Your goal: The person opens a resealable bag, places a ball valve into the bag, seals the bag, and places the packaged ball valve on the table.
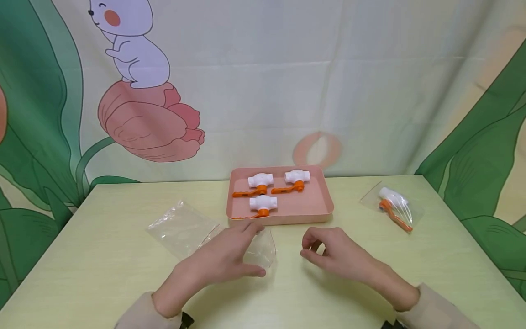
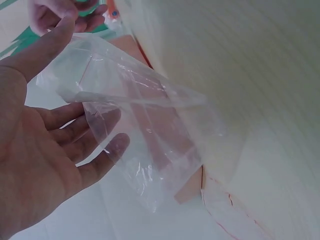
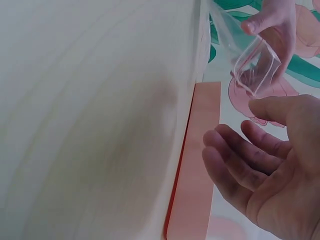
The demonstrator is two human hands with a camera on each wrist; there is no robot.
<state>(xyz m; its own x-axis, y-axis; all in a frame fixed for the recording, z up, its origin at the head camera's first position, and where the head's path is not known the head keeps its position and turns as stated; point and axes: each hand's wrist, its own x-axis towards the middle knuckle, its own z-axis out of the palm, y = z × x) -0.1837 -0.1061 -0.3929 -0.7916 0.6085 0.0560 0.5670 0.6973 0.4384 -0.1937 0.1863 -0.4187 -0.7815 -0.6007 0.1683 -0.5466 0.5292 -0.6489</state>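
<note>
The two hands were well apart above the counter [image 1: 102, 228]. The left hand [image 1: 218, 256] had its thumb spread away from relaxed fingers, with a clear plastic bag [image 1: 264, 249] at its fingertips; in the left wrist view two of those fingertips showed through the film, though whether they gripped it I could not tell. The right hand [image 1: 341, 253] held nothing, its fingers loosely bent and its thumb apart from them. A second clear bag [image 1: 176, 228] lay on the counter to the left, beside the left hand. Just beyond the hands stood a pink tray [image 1: 304, 208] with three white valves [image 1: 263, 202] in it, each with an orange handle. Off to the right lay a bagged valve [image 1: 395, 205], and a printed cloth [image 1: 255, 91] hung behind the counter.
</note>
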